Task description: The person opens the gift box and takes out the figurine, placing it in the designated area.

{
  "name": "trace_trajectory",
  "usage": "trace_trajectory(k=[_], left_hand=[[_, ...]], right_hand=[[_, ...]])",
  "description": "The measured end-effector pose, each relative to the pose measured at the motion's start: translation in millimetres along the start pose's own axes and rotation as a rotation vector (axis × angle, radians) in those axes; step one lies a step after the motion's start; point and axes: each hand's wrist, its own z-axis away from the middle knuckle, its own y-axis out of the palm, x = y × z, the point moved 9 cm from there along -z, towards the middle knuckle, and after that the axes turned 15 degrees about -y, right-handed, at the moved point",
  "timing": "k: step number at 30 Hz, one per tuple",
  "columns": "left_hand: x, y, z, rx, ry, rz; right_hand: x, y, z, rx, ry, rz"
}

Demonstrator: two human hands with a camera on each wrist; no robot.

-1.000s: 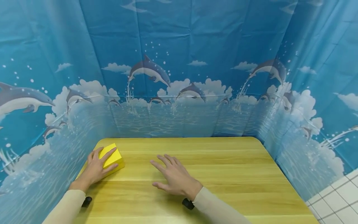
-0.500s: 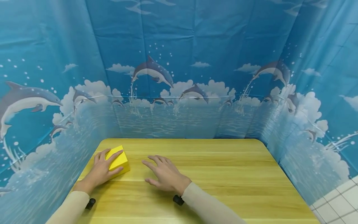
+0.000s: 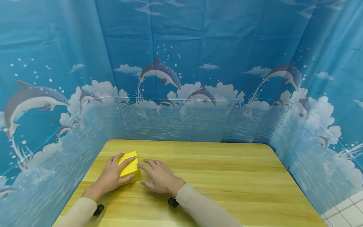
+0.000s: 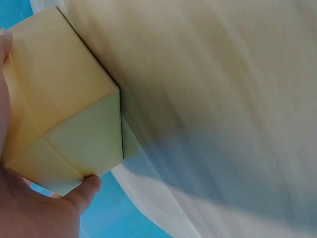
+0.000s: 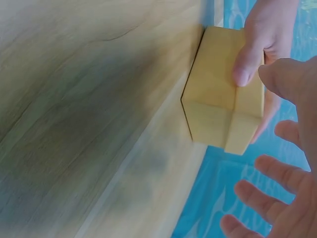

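Note:
A yellow lidded box (image 3: 130, 167) sits on the left part of the wooden table. My left hand (image 3: 109, 179) grips it from above, with the thumb on the near side and the fingers spread over the top and far side. In the left wrist view the seam below the lid shows on the box (image 4: 64, 94), beside the thumb. My right hand (image 3: 161, 179) hovers just right of the box, fingers spread and holding nothing. Seen from the right wrist, its thumb and fingers reach toward the box (image 5: 213, 84); whether a fingertip touches it I cannot tell.
The yellow wood-grain table (image 3: 227, 179) has rounded far corners. Blue curtains (image 3: 181, 123) printed with dolphins and clouds hang along its back and both sides. White floor tiles (image 3: 347, 211) show at the lower right.
The left hand has slid the box to the right along the table. My right hand has come left, closing the gap to the box. The head view has shifted slightly.

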Motion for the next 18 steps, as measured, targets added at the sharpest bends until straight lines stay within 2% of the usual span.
trace_trajectory(k=[4,10,13,18], left_hand=[[-16.0,4.6,6.8,-0.003,0.027,0.006],[-35.1,12.0,14.4,0.039,0.016,0.046],[-45.9,17.2,18.9,0.060,0.017,0.077],[-64.5,26.9,25.7,0.098,0.038,0.114]], right_hand=[[0.1,1.0,0.5,-0.007,-0.006,0.020],[-4.5,-2.8,8.3,-0.058,-0.031,-0.020],[-9.8,-3.2,15.7,-0.062,-0.034,-0.110],[-23.5,1.9,32.8,0.011,0.026,-0.373]])
